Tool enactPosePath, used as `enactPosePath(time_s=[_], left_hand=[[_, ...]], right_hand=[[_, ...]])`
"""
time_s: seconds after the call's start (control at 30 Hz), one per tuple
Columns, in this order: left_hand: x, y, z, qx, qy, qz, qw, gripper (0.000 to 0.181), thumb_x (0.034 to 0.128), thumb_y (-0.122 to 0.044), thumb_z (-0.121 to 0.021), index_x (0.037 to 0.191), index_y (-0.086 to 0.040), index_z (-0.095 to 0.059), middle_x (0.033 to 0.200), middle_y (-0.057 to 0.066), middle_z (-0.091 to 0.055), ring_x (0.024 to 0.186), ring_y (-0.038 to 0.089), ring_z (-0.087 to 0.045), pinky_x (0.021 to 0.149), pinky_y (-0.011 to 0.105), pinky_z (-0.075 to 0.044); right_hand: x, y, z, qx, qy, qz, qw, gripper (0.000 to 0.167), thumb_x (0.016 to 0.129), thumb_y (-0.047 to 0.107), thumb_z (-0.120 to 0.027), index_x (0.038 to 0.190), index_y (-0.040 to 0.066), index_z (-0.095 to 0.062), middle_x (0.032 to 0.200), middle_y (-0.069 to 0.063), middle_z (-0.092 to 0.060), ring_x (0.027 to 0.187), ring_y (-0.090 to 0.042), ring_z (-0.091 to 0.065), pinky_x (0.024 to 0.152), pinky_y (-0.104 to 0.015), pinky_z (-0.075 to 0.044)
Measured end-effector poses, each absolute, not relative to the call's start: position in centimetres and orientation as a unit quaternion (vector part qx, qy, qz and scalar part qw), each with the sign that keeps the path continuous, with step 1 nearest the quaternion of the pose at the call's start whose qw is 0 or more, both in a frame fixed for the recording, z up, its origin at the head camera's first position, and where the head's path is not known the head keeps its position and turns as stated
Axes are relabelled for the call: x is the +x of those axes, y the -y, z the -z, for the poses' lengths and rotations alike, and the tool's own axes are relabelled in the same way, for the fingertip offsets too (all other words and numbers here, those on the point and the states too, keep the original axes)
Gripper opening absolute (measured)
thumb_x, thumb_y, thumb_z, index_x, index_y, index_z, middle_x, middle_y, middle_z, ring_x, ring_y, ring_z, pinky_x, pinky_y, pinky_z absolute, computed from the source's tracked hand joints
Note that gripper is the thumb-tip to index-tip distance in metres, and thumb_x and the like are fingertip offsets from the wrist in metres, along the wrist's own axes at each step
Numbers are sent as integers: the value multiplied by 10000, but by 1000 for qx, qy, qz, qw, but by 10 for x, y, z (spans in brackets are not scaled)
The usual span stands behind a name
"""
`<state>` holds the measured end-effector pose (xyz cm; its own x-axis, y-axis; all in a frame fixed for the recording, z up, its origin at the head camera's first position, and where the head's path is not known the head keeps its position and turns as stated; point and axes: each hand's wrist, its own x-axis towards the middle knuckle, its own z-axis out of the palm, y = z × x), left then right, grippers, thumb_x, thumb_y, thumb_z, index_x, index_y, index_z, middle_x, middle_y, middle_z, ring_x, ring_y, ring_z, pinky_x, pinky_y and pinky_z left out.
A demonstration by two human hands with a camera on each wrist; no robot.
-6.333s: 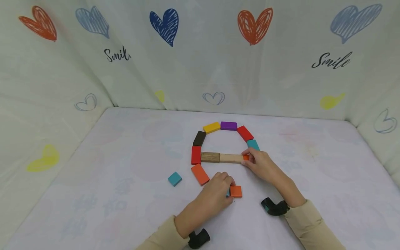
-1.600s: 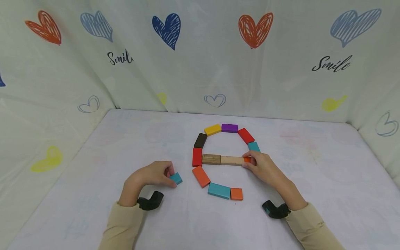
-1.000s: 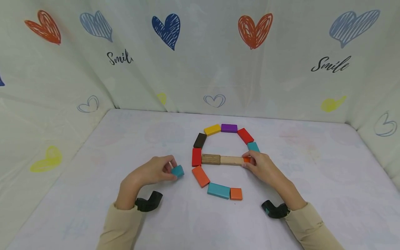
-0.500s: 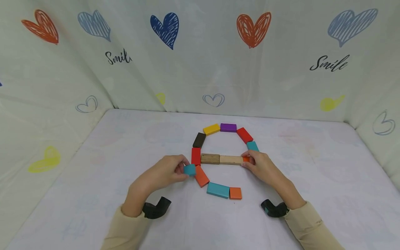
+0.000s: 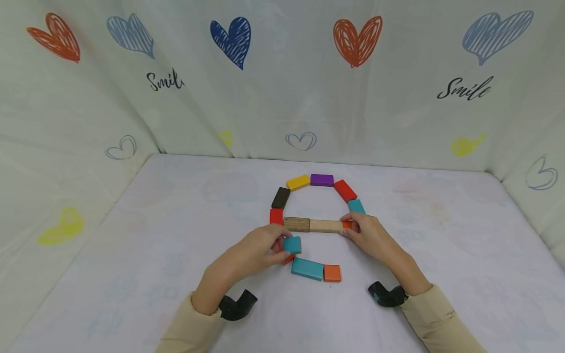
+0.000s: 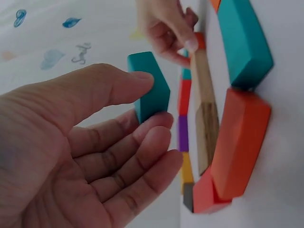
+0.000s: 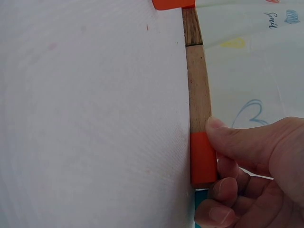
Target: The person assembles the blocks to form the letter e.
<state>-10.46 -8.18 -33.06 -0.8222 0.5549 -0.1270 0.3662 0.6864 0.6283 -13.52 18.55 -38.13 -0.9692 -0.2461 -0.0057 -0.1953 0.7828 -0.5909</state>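
Note:
My left hand [image 5: 253, 250] pinches a small teal block [image 5: 292, 245] between thumb and fingers, lifted over the table. Below it, the long orange block [image 6: 240, 142] is mostly covered in the head view but plain in the left wrist view. A long teal block [image 5: 307, 269] and a small orange block [image 5: 332, 273] lie end to end just in front. My right hand [image 5: 371, 235] pinches another orange block [image 7: 203, 159] at the right end of a bar made of a light wooden block [image 5: 325, 226] and a darker, grained wooden block [image 5: 296, 224].
Above the bar runs an arc of blocks: red [image 5: 276, 215], black [image 5: 280, 197], yellow [image 5: 298, 183], purple [image 5: 322, 180], another red [image 5: 345, 190] and teal [image 5: 356, 206]. White cloth covers the table [image 5: 145, 274]. A heart-printed curtain [image 5: 291, 88] stands behind.
My left hand let go of the long teal block, took up the small teal block at the left and carried it rightward over the long orange block. The right hand keeps its place.

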Motion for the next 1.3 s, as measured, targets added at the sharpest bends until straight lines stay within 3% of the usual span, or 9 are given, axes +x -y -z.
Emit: enactPosePath(time_s=[0.37,0.63,1.03,1.3], left_hand=[[-98,48,345,294,-901,-276,160,362,839,-245,-693,1143,-85,-577,767,-69,-509,711,45,-489,629,122,-432],[-90,26,351,322,-910,-209,156,358,843,-312,-677,1148,-152,-578,600,-106,-458,526,1,-418,502,130,-353],[-88,0,358,378,-905,-152,123,355,856,-375,-646,1149,-186,-580,515,-79,-365,430,34,-346,425,141,-263],[-89,-14,362,373,-909,-134,132,344,846,-365,-661,1135,-186,-609,512,-75,-374,445,44,-368,433,158,-284]], right_hand=[[-137,-186,381,-119,-944,304,43,301,846,91,-663,1124,4,-590,688,-39,-452,654,-142,-425,529,-189,-363],[-137,-187,383,-119,-943,307,40,306,838,87,-670,1122,3,-592,679,-37,-441,644,-140,-418,528,-190,-362],[-136,-186,381,-117,-941,313,47,302,839,84,-668,1119,3,-587,676,-37,-447,629,-140,-413,519,-188,-359],[-137,-187,383,-119,-941,314,42,293,838,78,-667,1111,2,-590,673,-36,-442,627,-141,-410,521,-192,-352]])
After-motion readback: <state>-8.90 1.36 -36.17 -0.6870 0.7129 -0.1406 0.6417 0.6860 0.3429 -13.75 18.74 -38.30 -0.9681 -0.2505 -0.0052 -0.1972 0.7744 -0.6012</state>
